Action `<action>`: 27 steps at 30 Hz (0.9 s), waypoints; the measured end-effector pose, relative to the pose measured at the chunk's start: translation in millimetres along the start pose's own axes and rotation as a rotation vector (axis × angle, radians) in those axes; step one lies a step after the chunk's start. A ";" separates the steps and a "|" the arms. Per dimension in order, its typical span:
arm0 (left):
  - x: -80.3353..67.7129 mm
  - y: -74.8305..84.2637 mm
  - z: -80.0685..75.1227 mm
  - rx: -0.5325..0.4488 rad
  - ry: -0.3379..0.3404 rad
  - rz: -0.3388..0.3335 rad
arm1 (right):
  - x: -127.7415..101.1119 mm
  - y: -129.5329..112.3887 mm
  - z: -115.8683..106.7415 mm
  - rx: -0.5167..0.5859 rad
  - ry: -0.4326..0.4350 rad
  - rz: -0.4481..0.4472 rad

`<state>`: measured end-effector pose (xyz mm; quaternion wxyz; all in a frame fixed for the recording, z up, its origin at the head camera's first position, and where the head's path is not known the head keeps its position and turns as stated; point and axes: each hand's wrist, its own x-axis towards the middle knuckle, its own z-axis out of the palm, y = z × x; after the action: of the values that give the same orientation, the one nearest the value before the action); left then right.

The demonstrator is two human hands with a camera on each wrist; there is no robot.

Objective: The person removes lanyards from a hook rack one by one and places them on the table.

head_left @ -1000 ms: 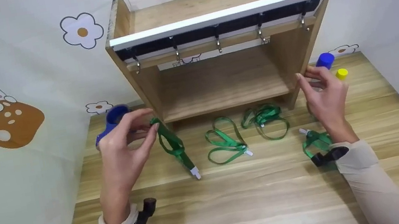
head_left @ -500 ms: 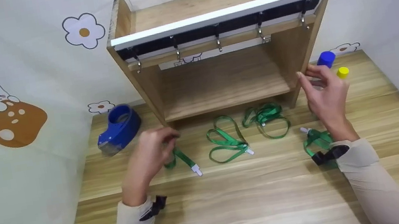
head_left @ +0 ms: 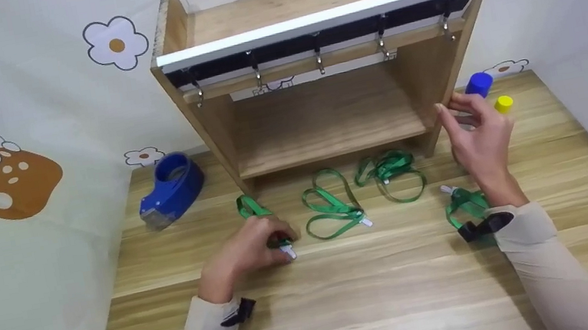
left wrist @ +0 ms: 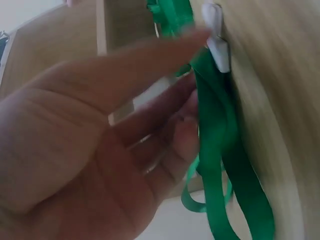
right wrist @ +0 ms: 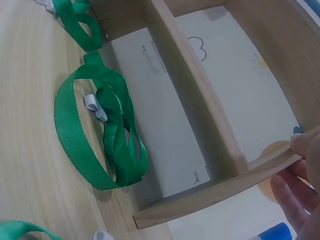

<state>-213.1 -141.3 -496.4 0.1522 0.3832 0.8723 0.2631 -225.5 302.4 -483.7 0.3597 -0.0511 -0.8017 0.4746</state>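
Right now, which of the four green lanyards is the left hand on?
The leftmost green lanyard, nearest the blue tape dispenser: the left hand covers its clip end. The other three lie untouched.

No legible text, label, brand or number is shown; faint marks on the shelf unit's (head_left: 322,118) back panel cannot be read.
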 end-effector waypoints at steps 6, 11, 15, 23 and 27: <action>2.0 -0.8 9.0 0.014 0.034 0.003 | -0.1 0.4 -2.5 -0.005 0.009 0.008; 8.1 -2.8 12.1 0.014 0.060 0.013 | -0.5 2.4 -2.9 0.006 0.010 0.001; 13.3 -5.5 10.9 0.023 0.066 0.042 | -0.4 4.3 -2.9 0.006 0.018 -0.016; 21.4 -7.6 12.1 0.051 0.078 0.034 | 2.5 4.4 -6.3 -0.003 -0.013 0.058; 21.1 -8.4 14.7 0.062 0.088 0.022 | 5.4 3.4 -12.9 0.012 -0.036 0.081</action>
<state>-225.1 -125.3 -514.5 0.0991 0.3853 0.8816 0.2542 -222.3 315.8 -479.7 0.3257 -0.0729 -0.8025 0.4946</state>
